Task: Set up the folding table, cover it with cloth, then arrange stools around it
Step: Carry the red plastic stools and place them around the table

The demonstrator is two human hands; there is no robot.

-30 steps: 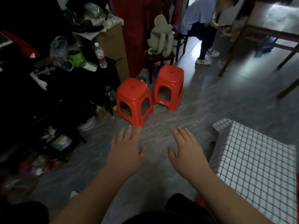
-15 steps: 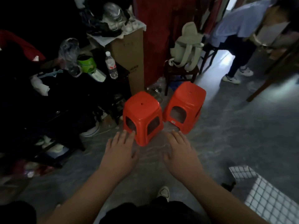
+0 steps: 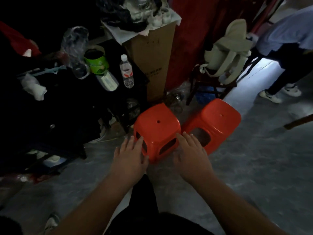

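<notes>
Two red plastic stools stand side by side on the grey floor. The nearer stool [image 3: 157,126] is straight ahead of me, the second stool [image 3: 218,119] just to its right. My left hand [image 3: 129,156] is flat with fingers apart, its fingertips at the left side of the nearer stool. My right hand [image 3: 191,153] is spread the same way at that stool's right side, in front of the second stool. Neither hand has closed on anything. The cloth-covered table is out of view.
A tall cardboard box [image 3: 152,61] and a dark cluttered shelf with a water bottle [image 3: 126,71] stand behind the stools on the left. A chair with a pale backpack [image 3: 227,53] is behind them. A person [image 3: 288,41] stands at the far right.
I have moved closer to the stools, and both hands have reached forward to the sides of the nearer one. The checked table has slid out of view at the lower right.
</notes>
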